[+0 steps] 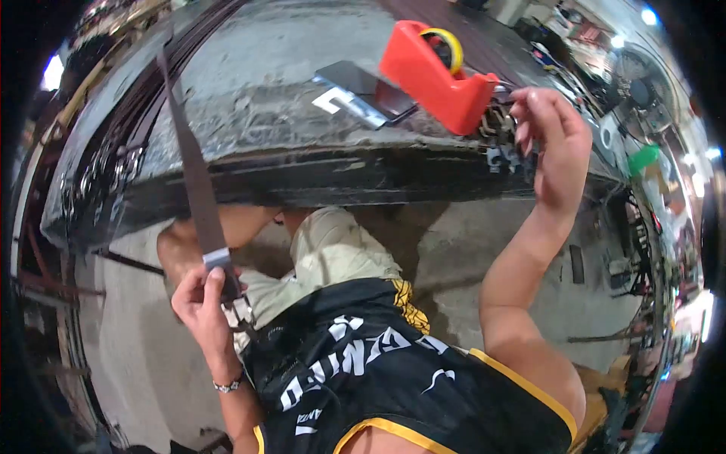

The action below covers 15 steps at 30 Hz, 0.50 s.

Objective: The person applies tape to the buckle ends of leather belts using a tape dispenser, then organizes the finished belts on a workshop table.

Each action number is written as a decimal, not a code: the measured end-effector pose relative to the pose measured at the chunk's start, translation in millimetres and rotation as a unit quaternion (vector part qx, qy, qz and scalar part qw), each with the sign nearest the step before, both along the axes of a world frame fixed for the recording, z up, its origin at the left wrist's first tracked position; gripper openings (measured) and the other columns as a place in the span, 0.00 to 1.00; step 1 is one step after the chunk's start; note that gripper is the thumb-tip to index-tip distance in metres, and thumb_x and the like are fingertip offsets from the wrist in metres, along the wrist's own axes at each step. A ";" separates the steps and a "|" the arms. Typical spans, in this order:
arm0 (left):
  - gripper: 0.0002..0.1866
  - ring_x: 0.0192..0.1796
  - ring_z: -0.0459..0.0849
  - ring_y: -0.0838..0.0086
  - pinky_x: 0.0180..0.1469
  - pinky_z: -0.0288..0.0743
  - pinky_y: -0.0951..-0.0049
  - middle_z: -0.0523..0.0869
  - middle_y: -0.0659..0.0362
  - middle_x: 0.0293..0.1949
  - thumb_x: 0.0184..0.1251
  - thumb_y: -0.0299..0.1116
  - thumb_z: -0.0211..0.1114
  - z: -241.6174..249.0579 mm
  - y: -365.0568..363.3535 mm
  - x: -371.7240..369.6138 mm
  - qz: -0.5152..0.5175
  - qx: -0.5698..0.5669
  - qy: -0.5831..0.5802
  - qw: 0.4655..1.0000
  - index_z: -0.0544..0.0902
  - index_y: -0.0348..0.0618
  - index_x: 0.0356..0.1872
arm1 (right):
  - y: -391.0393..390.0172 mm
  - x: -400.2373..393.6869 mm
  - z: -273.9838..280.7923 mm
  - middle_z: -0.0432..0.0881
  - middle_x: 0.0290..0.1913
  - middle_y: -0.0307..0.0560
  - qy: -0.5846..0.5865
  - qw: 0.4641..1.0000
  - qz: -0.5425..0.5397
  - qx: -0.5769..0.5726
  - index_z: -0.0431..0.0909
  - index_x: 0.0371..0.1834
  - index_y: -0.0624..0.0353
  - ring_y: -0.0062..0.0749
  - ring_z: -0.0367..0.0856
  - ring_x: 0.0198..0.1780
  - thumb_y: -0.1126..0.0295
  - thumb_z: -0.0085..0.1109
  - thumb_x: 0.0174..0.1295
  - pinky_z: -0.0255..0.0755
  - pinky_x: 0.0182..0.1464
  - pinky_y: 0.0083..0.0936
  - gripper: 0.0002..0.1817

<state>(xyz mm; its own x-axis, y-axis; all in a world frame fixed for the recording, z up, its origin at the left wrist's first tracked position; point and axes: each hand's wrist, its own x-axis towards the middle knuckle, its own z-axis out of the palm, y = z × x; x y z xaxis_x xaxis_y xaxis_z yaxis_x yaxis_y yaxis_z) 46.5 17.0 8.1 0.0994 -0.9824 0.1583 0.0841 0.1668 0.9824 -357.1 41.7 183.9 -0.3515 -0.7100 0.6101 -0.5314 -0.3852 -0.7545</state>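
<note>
My left hand [203,303] pinches the lower end of a dark brown belt [198,181], thumb on top, in front of my lap. The belt runs taut up to the bench's left side. A pale, shiny band [217,258] crosses it just above my thumb, and metal hardware [242,312] shows below my fingers. At the bench's right, my right hand [556,136] is raised with curled fingers, fingertips beside the cutter end of a red tape dispenser [435,79]. What these fingers pinch is too small to make out. A yellow-cored tape roll [446,49] sits in the dispenser.
On the grey workbench [265,45] lies a dark phone [367,91] beside a white cut-out piece [330,100]. Metal buckles [499,144] cluster below my right hand. More dark straps with metal ends [113,163] hang over the left edge. A fan [643,91] stands at right.
</note>
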 end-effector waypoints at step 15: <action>0.08 0.27 0.87 0.75 0.29 0.76 0.79 0.88 0.55 0.29 0.71 0.28 0.62 7.7 -1.1 -8.3 -0.003 -0.012 -0.032 0.999 0.83 0.33 0.33 | -102.9 -96.4 11.9 0.83 0.34 0.33 0.067 0.959 0.066 0.266 0.88 0.38 0.55 0.17 0.75 0.36 0.54 0.65 0.64 0.64 0.42 0.21 0.16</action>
